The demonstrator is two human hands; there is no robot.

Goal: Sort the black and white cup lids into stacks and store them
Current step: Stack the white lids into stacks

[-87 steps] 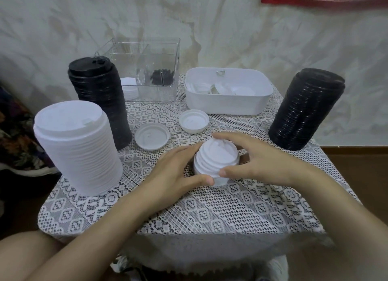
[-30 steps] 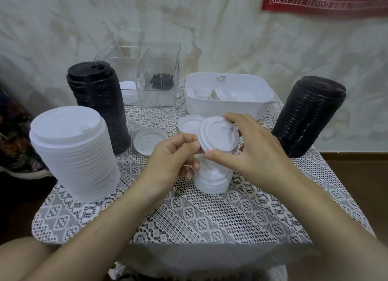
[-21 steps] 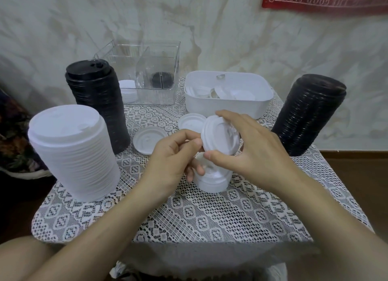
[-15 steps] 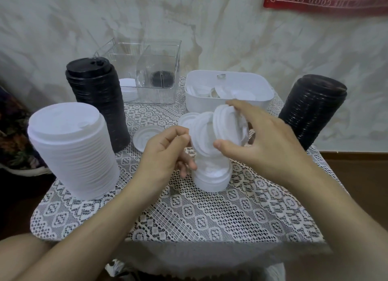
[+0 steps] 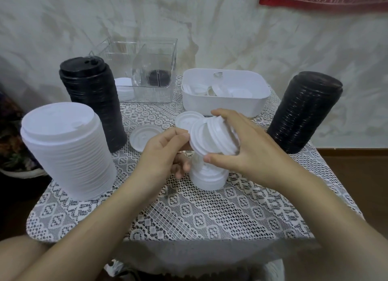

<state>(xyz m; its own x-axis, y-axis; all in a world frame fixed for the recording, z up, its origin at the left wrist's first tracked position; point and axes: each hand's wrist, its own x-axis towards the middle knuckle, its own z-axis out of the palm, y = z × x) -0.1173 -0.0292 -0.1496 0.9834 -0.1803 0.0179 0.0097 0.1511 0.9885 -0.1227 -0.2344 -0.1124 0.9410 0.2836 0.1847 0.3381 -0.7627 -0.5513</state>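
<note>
Fingers (image 5: pixel 225 115) of our right hand (image 5: pixel 256 146) now grip white lids (image 5: pixel 218 133) lifted off the short stack (image 5: pixel 207 178), our left hand (image 5: pixel 161 154) pinching one free to restack.

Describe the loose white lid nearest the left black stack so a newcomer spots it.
Start at the tall black stack on the left, before the clear bin. Beside its foot a single white lid lies flat on the lace cloth. Unlike the other loose lid farther right by the white tub, it is closest to that stack.
</note>
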